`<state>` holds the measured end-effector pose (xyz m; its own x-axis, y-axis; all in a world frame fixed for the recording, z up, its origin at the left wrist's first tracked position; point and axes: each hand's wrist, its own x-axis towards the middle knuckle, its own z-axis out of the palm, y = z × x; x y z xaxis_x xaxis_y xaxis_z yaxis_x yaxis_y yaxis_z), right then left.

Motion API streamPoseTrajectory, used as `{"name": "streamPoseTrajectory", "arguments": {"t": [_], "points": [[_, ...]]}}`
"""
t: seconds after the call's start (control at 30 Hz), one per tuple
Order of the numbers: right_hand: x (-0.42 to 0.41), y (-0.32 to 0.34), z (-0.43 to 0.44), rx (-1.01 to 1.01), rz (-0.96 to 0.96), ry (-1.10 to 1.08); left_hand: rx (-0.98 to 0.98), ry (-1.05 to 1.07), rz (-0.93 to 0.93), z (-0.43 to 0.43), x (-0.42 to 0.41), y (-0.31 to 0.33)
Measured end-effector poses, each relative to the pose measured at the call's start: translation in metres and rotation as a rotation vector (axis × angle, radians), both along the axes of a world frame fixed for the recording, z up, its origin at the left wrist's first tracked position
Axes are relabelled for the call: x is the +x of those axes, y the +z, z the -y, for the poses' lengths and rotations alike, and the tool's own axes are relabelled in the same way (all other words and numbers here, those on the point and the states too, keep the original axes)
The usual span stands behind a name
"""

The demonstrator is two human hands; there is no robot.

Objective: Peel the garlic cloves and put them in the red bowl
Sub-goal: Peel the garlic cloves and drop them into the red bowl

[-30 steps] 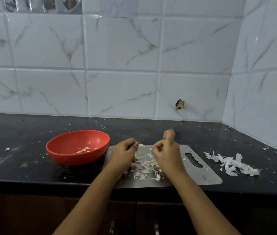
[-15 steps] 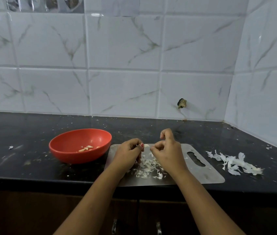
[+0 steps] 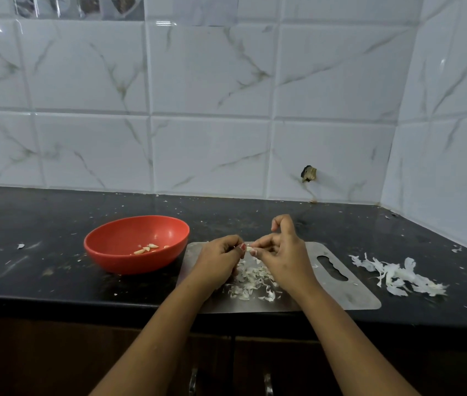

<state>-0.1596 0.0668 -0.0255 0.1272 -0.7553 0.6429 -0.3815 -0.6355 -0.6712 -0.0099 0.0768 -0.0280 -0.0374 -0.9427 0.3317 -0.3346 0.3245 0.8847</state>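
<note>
Two hands, left hand [image 3: 219, 260] and right hand [image 3: 283, 252], both pinch one garlic clove [image 3: 248, 248] between them, above peel scraps [image 3: 252, 281]. Just left of the left hand sits the red bowl [image 3: 135, 265], holding few peeled cloves [image 3: 148, 248]. Risk: small clove may slip from the pinch into the scraps.

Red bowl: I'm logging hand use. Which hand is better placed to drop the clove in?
Left, likely: the left hand is nearer the red bowl; the right hand, also pinching the clove, is farther.
</note>
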Motion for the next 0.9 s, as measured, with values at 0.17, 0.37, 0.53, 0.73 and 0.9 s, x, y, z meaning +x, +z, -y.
{"name": "streamPoseTrajectory", "arguments": {"t": [0.17, 0.37, 0.53, 0.73, 0.9], "points": [[0.0017, -0.0017, -0.0022, -0.099, -0.079, -0.012, 0.048, -0.046, -0.065, 0.0012, 0.0023, 0.0001], [0.0026, -0.0022, -0.0047, -0.143, -0.125, -0.028, 0.086, -0.09, -0.161, 0.0001, 0.0029, 0.0018], [0.0005, 0.0007, -0.0042, -0.035, -0.039, 0.0, 0.01, -0.098, -0.091, -0.0016, 0.0036, 0.0001], [-0.0007, 0.0004, -0.0032, 0.01, -0.027, 0.029, -0.02, -0.072, -0.04, -0.0021, 0.0007, 0.0002], [-0.0014, 0.0, -0.0016, 0.028, -0.029, 0.056, 0.006, -0.087, -0.062, -0.0014, 0.0016, 0.0003]]}}
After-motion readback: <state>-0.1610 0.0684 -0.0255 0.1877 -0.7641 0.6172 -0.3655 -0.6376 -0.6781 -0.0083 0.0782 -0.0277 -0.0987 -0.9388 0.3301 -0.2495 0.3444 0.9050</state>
